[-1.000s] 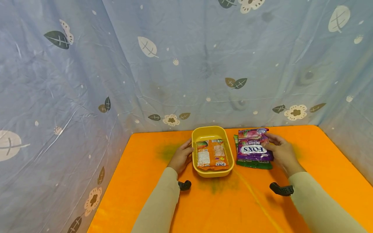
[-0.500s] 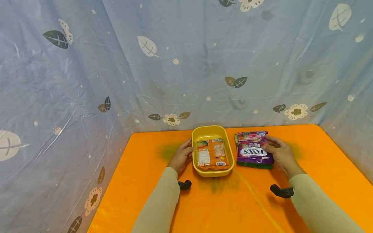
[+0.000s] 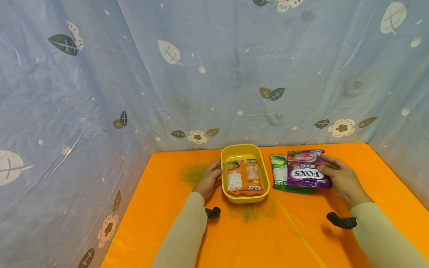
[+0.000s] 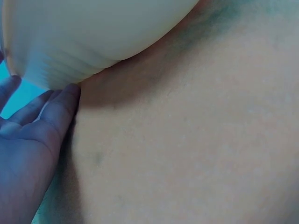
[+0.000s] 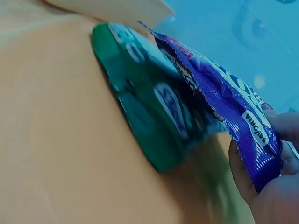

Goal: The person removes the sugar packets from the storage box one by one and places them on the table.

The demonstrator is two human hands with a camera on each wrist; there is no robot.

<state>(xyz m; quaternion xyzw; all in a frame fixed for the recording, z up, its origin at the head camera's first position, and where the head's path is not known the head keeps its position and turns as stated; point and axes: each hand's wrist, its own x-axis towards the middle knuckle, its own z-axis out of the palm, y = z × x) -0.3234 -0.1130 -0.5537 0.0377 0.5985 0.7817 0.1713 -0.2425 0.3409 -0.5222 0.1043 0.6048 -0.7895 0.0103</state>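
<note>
A yellow tray with an orange packet lying inside stands on the orange table. My left hand touches the tray's left side; in the left wrist view the fingers of my left hand rest against the tray wall. The right hand pinches a purple packet by its right edge. Partly under and left of it lies a green packet. From the right wrist, the purple packet is tilted above the green packet, held between thumb and fingers of the right hand.
The orange table reaches back to a patterned blue curtain, which also hangs at the left and right sides. A corner of the tray shows at the top of the right wrist view.
My right hand has moved right with the purple packet, uncovering more of the green packet. Earlier the purple packet lay nearly over the green one. The left hand and tray have stayed put.
</note>
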